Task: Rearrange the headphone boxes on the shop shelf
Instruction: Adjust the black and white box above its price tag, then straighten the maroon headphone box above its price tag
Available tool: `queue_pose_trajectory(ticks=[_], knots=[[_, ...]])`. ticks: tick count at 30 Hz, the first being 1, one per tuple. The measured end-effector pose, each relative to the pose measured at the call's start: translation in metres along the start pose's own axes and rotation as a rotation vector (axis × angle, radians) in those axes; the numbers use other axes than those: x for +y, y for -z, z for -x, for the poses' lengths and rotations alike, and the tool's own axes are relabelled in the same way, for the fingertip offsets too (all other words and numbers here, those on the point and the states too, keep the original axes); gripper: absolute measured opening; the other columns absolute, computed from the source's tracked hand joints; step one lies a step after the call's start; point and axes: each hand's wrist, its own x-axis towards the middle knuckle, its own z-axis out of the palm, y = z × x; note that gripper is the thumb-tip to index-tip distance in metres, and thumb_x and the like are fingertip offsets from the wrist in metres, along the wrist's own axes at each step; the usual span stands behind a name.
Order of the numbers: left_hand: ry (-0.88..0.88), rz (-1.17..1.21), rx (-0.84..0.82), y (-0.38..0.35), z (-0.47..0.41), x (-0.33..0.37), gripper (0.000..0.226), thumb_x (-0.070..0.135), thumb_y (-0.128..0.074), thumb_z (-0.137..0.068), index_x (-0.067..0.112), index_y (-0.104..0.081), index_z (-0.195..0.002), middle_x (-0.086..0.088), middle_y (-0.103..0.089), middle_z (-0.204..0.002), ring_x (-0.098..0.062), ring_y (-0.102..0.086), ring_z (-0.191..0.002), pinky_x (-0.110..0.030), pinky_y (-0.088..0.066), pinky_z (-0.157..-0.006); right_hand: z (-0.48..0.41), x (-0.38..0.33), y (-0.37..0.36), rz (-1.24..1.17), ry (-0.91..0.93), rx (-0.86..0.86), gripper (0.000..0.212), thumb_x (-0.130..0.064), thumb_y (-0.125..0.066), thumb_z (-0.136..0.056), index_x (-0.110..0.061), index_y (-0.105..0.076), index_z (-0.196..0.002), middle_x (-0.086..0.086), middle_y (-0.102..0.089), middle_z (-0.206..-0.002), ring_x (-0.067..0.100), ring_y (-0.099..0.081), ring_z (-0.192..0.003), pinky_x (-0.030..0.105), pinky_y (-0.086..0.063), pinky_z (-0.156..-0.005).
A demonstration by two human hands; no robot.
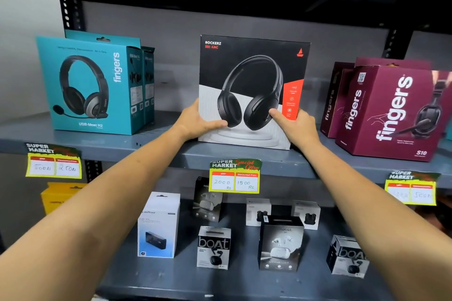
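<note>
Right now both hands on the black Rockerz box [252, 90], centre of the grey shelf [156, 146], upright w/ its base at the front edge. Left hand [195, 122] grips lower left side, fingers closed on it, thumb across the front. Right hand [297, 124] clamps lower right side, thumb on front too. Teal fingers boxes [93, 85] stand well apart to the left, maroon fingers boxes [389, 110] to the right. Price tag [234, 176] hangs just below.

Glossy cardboard headphone box [252, 90]; matt grey metal shelf [127, 145]; paper price tag [235, 176].
</note>
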Motion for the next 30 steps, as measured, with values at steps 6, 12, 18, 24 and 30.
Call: queue_pose_trajectory(ticks=[6,12,18,24,30], knots=[[-0.005,-0.006,0.019,-0.003,-0.003,-0.004,0.082,0.049,-0.085,-0.061,0.024,-0.048,-0.13,0.012,-0.055,-0.11,-0.011,-0.05,-0.103,-0.017,-0.037,-0.076,-0.004,0.005,-0.002,0.019,0.014,-0.009,0.036,-0.068,-0.061,-0.075,-0.032,-0.059,-0.075,-0.021,-0.06,-0.074,-0.009,-0.049,-0.071,0.009,-0.031,-0.06],[0.013,-0.031,0.015,-0.004,0.001,-0.004,0.085,0.049,-0.085,-0.063,0.017,-0.046,-0.131,-0.001,-0.058,-0.126,-0.014,-0.05,-0.106,-0.026,-0.038,-0.083,-0.003,0.003,-0.002,0.04,0.023,-0.02,0.037,-0.069,-0.059,-0.073,-0.033,-0.057,-0.082,-0.02,-0.06,-0.078,-0.005,-0.05,-0.073,0.017,-0.035,-0.063],[-0.219,0.016,0.397,0.013,0.026,0.018,0.087,0.059,-0.071,-0.073,0.014,-0.038,-0.138,0.002,-0.047,-0.132,-0.007,-0.05,-0.108,-0.031,-0.047,-0.085,0.018,-0.009,0.018,0.085,0.254,0.34,0.061,-0.056,-0.057,-0.086,-0.01,-0.047,-0.124,0.008,-0.053,-0.119,0.011,-0.051,-0.089,0.03,-0.041,-0.073],[-0.499,-0.057,0.449,0.002,0.054,0.044,0.055,0.05,-0.062,-0.081,0.012,-0.047,-0.118,0.003,-0.05,-0.103,-0.018,-0.052,-0.095,-0.034,-0.044,-0.082,0.049,-0.014,0.059,0.238,0.478,0.433,0.045,-0.045,-0.052,-0.09,-0.005,-0.055,-0.11,0.013,-0.057,-0.109,0.012,-0.051,-0.092,0.029,-0.044,-0.069],[-0.605,-0.058,0.398,-0.056,0.061,0.092,0.052,0.044,-0.065,-0.079,0.006,-0.052,-0.111,-0.006,-0.054,-0.096,-0.02,-0.05,-0.085,-0.037,-0.044,-0.076,0.059,0.018,0.114,0.36,0.494,0.509,0.045,-0.039,-0.053,-0.09,0.002,-0.056,-0.109,0.02,-0.058,-0.115,0.03,-0.052,-0.109,0.042,-0.045,-0.091]])
